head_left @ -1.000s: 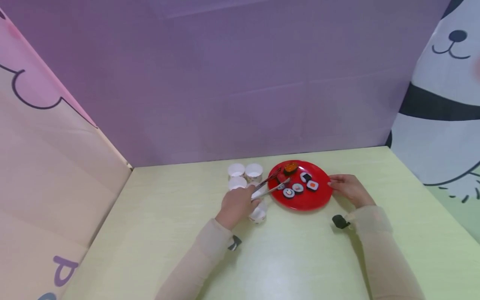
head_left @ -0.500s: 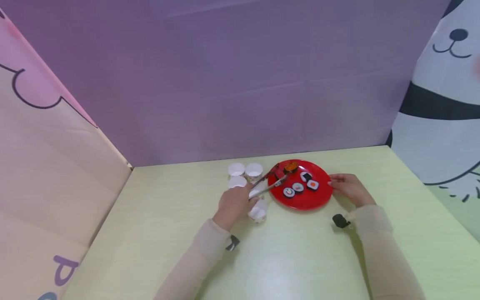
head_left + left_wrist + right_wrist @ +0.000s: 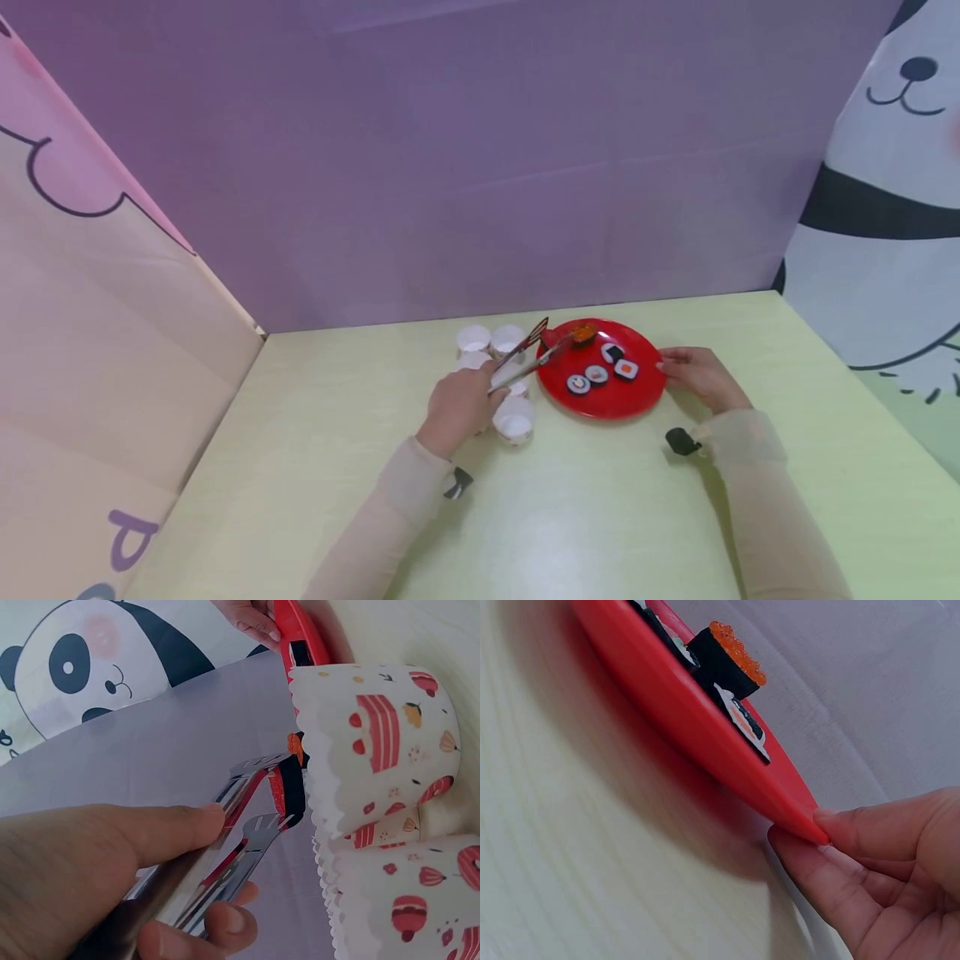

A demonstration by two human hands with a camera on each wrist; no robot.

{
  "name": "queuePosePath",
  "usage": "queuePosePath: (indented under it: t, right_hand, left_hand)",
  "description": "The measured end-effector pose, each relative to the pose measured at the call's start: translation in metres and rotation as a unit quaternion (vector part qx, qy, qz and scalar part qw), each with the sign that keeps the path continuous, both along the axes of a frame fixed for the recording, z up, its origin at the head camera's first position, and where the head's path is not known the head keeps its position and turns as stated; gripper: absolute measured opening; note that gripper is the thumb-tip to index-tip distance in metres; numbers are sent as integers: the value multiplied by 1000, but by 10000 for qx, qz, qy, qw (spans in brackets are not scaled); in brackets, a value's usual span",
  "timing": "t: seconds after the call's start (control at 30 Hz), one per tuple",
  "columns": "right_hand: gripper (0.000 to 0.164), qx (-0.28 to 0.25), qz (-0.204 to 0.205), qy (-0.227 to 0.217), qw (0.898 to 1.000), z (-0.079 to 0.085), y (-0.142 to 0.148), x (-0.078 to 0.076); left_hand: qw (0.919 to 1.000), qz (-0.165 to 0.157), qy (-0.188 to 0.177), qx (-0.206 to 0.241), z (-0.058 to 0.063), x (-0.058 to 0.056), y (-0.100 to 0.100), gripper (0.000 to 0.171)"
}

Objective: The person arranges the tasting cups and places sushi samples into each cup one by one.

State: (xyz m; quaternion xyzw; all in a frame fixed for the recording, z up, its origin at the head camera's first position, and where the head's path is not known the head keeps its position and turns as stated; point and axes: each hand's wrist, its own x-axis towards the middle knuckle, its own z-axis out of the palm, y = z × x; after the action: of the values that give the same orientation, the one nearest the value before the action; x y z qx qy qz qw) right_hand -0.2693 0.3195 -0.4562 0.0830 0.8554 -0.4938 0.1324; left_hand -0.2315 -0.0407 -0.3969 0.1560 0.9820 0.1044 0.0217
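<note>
My left hand grips metal tongs, whose slotted ends point toward the left edge of a red plate. Between those ends sits a red-topped sushi piece with a black wrap, clearest in the left wrist view; whether both ends press on it I cannot tell. My right hand pinches the plate's right rim between thumb and fingers. On the plate lie an orange roe sushi and several white-and-black rolls, among them one with an orange centre.
Left of the plate stand several white paper cups with dessert prints, partly hidden by my left hand and the tongs. A purple backdrop rises behind the pale table. A panda-print cloth hangs on the right.
My left hand and the tongs have shifted left and slightly away from me, and the red-topped sushi has moved with them toward the plate's left edge. My right hand stays on the rim.
</note>
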Motion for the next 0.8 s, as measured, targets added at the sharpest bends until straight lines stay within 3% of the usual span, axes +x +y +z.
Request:
queuePosePath:
  t: [0.8]
  right_hand:
    - [57,-6,87,-50,9999,0,0,2]
  left_hand:
    - [9987,377,323,112,4,0,-25,51]
